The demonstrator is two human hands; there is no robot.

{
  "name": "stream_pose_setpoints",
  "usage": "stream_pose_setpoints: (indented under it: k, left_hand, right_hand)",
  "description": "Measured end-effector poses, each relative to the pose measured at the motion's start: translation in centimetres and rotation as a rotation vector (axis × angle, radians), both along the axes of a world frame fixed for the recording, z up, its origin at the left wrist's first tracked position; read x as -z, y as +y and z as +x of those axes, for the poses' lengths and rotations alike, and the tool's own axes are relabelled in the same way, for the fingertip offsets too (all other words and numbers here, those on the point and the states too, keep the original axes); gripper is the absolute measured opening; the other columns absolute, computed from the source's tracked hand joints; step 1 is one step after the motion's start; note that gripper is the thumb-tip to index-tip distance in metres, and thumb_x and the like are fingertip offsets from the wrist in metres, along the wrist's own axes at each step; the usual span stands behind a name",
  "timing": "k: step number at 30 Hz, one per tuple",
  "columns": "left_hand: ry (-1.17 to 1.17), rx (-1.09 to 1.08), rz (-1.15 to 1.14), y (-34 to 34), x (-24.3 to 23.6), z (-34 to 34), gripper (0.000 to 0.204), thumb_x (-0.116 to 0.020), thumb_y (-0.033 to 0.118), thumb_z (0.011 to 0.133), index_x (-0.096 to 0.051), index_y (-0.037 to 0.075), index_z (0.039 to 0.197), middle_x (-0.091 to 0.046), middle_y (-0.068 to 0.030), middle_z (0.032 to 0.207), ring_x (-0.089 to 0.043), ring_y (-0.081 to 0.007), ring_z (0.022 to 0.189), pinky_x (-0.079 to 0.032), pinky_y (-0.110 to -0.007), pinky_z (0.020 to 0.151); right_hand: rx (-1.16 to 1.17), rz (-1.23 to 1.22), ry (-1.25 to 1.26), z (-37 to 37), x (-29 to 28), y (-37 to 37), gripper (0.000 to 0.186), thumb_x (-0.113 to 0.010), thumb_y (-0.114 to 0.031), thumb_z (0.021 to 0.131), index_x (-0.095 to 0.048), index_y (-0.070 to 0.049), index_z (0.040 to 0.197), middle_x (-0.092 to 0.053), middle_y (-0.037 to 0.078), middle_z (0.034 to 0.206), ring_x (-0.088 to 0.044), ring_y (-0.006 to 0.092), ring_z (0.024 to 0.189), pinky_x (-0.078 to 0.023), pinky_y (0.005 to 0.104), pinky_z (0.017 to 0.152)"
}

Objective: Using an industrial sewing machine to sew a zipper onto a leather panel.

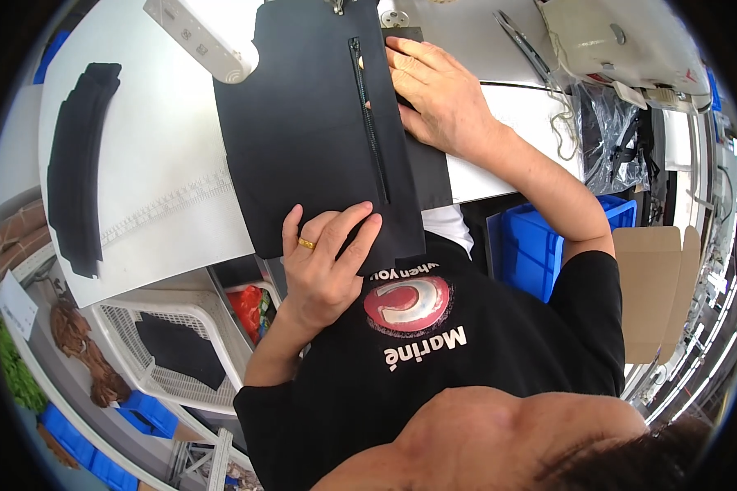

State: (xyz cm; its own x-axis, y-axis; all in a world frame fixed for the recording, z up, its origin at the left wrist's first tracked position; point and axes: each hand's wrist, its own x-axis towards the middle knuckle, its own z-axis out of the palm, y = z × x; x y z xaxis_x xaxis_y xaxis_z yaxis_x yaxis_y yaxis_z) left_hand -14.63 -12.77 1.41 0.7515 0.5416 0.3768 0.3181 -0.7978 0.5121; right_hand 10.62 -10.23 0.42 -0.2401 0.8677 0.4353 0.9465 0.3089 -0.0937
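Black fabric panel (pixel 311 131) lies flat on the white desk (pixel 155 164), its sewn-in zipper (pixel 368 123) running near-to-far. Left hand (pixel 327 262) presses the panel's near edge, fingers spread flat, no closed grip. Right hand (pixel 438 94) lies just right of the zipper's far half, palm down, fingers extended, holding nothing. The zipper's long axis runs between the 2 hands; the right hand is nearer to it. A stack of black pieces (pixel 78 164) sits far left.

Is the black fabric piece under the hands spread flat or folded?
Spread flat: the black fabric piece lies smooth on the white table, zipper straight, left hand and right hand pressing it.
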Motion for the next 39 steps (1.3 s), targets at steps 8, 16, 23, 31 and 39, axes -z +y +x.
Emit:
stream_pose_setpoints:
  k: [8,16,23,31,39]
  left_hand:
    - [-0.025,-0.013,-0.012,-0.1,0.2,0.0,0.045,-0.056,-0.003,0.059,-0.070,0.006,0.101,-0.065,-0.0027,0.107,-0.059,-0.0164,0.087,-0.023,-0.044,0.109]
    - [-0.008,-0.001,-0.023,0.0,0.1,-0.2,0.046,-0.058,-0.002,0.059,-0.070,0.008,0.102,-0.064,-0.0025,0.110,-0.059,-0.0168,0.089,-0.024,-0.044,0.108]
    - [0.096,0.048,-0.025,0.4,-1.0,-0.3,0.043,-0.066,0.010,0.062,-0.068,0.007,0.105,-0.061,-0.0031,0.117,-0.058,-0.0176,0.091,-0.021,-0.052,0.107]
    - [0.036,0.253,-0.077,7.5,-2.9,1.7,0.050,-0.074,0.026,0.074,-0.058,-0.005,0.110,-0.055,-0.0137,0.121,-0.056,-0.0304,0.107,-0.045,-0.042,0.090]
    - [-0.041,0.088,0.207,12.9,0.2,6.2,0.032,-0.073,0.014,0.076,-0.065,0.004,0.106,-0.062,-0.0062,0.102,-0.060,-0.0242,0.089,-0.047,-0.034,0.082]
  right_hand:
    - [0.005,0.017,0.014,-0.1,0.2,0.0,0.031,-0.072,-0.017,0.070,-0.063,-0.004,0.096,-0.061,0.007,0.118,-0.053,0.0231,0.117,-0.045,0.0412,0.097]
    - [0.012,0.002,-0.007,-0.1,0.2,0.0,0.031,-0.072,-0.017,0.070,-0.063,-0.003,0.096,-0.060,0.008,0.118,-0.052,0.0230,0.118,-0.045,0.0423,0.096]
    - [0.012,-0.007,-0.011,-0.2,0.2,0.0,0.030,-0.072,-0.018,0.070,-0.063,-0.004,0.094,-0.060,0.008,0.118,-0.052,0.0229,0.118,-0.045,0.0424,0.096]
    - [0.028,-0.007,-0.027,-0.3,0.1,0.0,0.031,-0.071,-0.019,0.071,-0.063,-0.004,0.097,-0.059,0.007,0.120,-0.052,0.0229,0.118,-0.043,0.0416,0.098]
    - [0.022,-0.034,0.021,-0.3,-0.1,-0.1,0.034,-0.069,-0.020,0.077,-0.062,-0.004,0.106,-0.058,0.008,0.123,-0.051,0.0237,0.119,-0.042,0.0413,0.099]
